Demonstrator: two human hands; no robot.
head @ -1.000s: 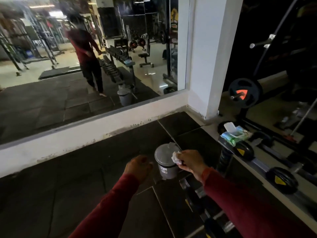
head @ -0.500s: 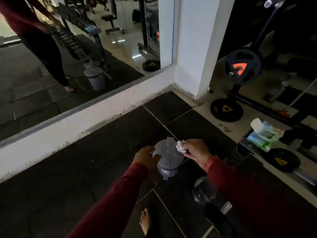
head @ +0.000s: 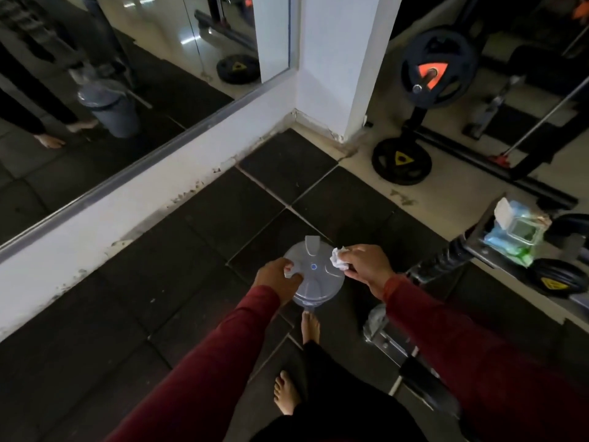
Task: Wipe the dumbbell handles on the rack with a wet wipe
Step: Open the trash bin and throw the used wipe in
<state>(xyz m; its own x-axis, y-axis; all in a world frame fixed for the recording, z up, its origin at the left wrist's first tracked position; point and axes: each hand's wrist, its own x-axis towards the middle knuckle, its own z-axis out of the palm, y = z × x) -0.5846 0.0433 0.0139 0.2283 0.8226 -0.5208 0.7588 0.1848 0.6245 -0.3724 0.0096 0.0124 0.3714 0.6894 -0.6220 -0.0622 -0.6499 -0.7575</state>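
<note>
A grey bin (head: 314, 279) with a closed lid stands on dark floor tiles (head: 178, 282) at the middle of the frame. A mirror (head: 111, 90) fills the upper left, above a white ledge (head: 134, 212) running diagonally; it reflects a bin and bare feet. A white pillar (head: 344, 59) rises at top centre. To its right, a black plate (head: 438, 67) with an orange mark sits on a bar, and another plate (head: 401, 161) with a yellow triangle lies flat on the pale floor below. Two bare feet (head: 310, 327) show at lower centre, one just beneath the bin.
</note>
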